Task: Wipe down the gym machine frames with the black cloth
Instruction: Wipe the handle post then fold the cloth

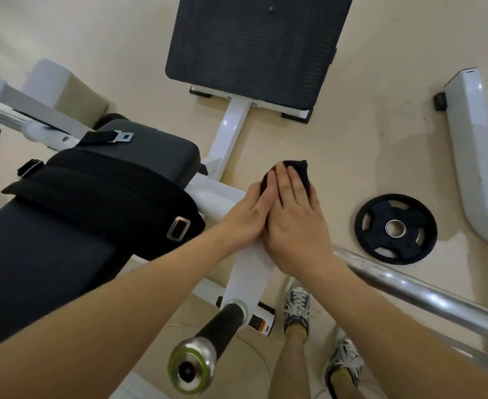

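Note:
A small black cloth (299,171) lies on the white machine frame (248,272), at the bend of its arm. My right hand (294,217) lies flat on the cloth with straight fingers pressing it down. Beside it, my left hand (247,218) rests on the same white arm, its fingers touching the cloth's left edge and the side of my right hand. Most of the cloth is hidden under my fingers. The white arm runs down to a black handle grip (222,321) with a silver and green end cap.
A black padded seat with belt straps (107,194) fills the left. A black footplate (254,44) stands ahead. A black weight plate (395,228) lies on the beige floor at right, beside a chrome bar (426,295) and another white frame (475,156). My shoes (296,306) are below.

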`<action>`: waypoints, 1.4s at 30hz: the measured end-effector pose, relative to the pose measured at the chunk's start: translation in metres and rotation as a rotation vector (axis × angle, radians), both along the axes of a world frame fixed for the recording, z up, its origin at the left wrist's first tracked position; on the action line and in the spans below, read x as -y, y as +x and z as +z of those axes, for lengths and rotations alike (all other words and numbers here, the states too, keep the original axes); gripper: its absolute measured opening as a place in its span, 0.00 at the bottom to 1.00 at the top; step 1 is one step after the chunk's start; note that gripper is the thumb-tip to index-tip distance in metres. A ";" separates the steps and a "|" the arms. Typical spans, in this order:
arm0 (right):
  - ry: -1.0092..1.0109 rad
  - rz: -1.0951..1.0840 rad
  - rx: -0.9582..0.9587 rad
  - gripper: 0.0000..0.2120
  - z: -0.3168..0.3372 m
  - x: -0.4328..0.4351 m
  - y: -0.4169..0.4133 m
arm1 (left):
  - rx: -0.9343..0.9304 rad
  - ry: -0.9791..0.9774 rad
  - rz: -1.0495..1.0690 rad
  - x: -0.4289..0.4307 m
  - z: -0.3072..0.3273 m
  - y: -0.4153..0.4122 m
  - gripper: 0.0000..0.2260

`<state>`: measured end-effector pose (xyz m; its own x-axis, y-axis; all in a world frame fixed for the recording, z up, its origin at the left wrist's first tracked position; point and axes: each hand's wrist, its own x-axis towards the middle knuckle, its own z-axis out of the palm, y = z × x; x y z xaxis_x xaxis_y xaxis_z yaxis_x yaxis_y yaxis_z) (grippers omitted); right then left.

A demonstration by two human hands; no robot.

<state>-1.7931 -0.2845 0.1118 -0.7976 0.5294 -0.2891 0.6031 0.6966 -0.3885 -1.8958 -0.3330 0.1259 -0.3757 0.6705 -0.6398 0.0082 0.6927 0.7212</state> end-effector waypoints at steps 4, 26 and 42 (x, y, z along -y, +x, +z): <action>-0.024 -0.004 -0.044 0.28 0.011 0.050 0.040 | 0.086 0.107 -0.125 0.058 0.006 0.020 0.22; 0.133 0.311 0.265 0.28 0.018 -0.039 -0.028 | -0.039 0.197 0.155 0.013 -0.009 -0.005 0.17; -0.932 -0.444 0.255 0.15 -0.034 -0.099 -0.062 | 0.096 -0.026 0.104 -0.027 -0.071 -0.036 0.14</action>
<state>-1.8551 -0.1853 0.0774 -0.4463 0.2415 -0.8617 0.8689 -0.1135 -0.4819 -1.9317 -0.3061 0.0545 -0.3780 0.6139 -0.6930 -0.1328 0.7049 0.6968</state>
